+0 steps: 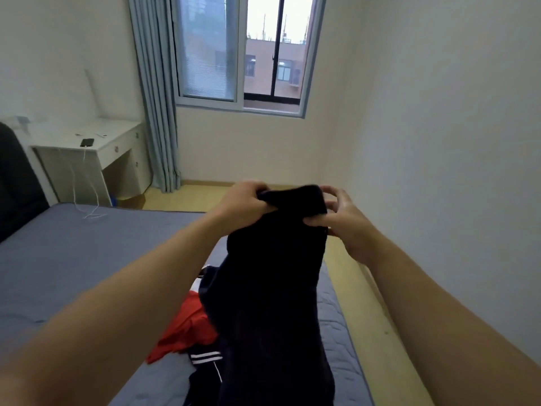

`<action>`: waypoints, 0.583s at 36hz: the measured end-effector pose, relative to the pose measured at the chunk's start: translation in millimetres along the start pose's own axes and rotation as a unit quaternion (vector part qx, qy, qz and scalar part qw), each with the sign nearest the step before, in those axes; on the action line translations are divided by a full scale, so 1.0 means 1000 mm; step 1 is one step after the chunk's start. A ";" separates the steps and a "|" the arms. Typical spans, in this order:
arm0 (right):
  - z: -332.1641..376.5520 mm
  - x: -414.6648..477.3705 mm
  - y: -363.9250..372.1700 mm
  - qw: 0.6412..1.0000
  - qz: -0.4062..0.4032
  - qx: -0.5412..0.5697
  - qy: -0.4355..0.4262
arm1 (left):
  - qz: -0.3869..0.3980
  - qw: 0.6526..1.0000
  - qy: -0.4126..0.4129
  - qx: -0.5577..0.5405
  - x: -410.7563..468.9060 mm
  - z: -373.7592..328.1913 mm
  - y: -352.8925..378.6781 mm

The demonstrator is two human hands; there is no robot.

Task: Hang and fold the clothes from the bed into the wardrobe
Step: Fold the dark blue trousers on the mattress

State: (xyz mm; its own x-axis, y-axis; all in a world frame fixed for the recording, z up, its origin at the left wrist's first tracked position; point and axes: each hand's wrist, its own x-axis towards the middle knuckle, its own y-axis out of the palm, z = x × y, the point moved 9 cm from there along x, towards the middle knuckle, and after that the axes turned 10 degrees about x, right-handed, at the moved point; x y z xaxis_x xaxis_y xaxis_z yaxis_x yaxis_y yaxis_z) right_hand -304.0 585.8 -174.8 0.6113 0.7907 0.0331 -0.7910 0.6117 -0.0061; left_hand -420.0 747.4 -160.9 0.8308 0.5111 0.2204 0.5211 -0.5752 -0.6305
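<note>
From the head camera, we're looking down our two bare forearms. We're holding a dark garment (275, 273) up in front of us, above the near right part of the bed (87, 259). Our left hand (246, 200) is gripping the garment's top left corner, fingers curled tight around the fabric. Our right hand (348, 224) is working the top right edge. The thumb and forefinger are pinching the cloth, and the other fingers (330, 190) are spreading apart above it, free of the fabric.

The garment is hanging straight down from both hands. Its lower part is dropping out of the bottom of the frame, so we can't tell where it ends. Beneath and left of it, a red garment (187, 326) is lying crumpled on the grey-blue bed cover. Just beside that, a dark piece with white stripes (205, 358) is touching the red one.

Further off, a dark headboard (17, 177) is standing at the left edge. A white desk (96, 136) is sitting in the corner with a phone (87, 142) on top. A white cable (87, 200) is trailing from the phone down onto the bed. Blue-grey curtains (155, 112) are hanging beside the window (243, 54).
</note>
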 end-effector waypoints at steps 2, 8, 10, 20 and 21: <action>0.016 -0.005 -0.002 0.997 0.020 -0.051 -0.046 | 0.025 0.992 0.046 0.118 0.007 -0.026 0.013; 0.068 -0.012 -0.045 0.972 -0.069 -0.154 -0.166 | 0.017 0.976 0.069 0.205 0.020 -0.055 0.035; 0.067 -0.009 -0.050 0.972 -0.025 -0.186 -0.144 | -0.006 0.981 0.065 0.184 0.023 -0.059 0.030; 0.039 0.000 -0.043 0.896 -0.028 -0.421 -0.137 | -0.035 0.986 0.040 0.159 0.031 -0.071 0.029; 0.042 0.002 -0.049 0.903 -0.042 -0.406 -0.132 | -0.025 0.986 0.033 0.159 0.030 -0.067 0.031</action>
State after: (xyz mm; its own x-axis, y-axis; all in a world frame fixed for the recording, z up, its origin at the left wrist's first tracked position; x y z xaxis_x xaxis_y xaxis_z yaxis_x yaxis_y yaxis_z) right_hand -265.1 556.9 -132.2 0.5556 0.7738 0.3041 -0.3977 0.5686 -0.7201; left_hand -365.9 702.2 -123.7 0.8222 0.4844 0.2989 0.4827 -0.3152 -0.8171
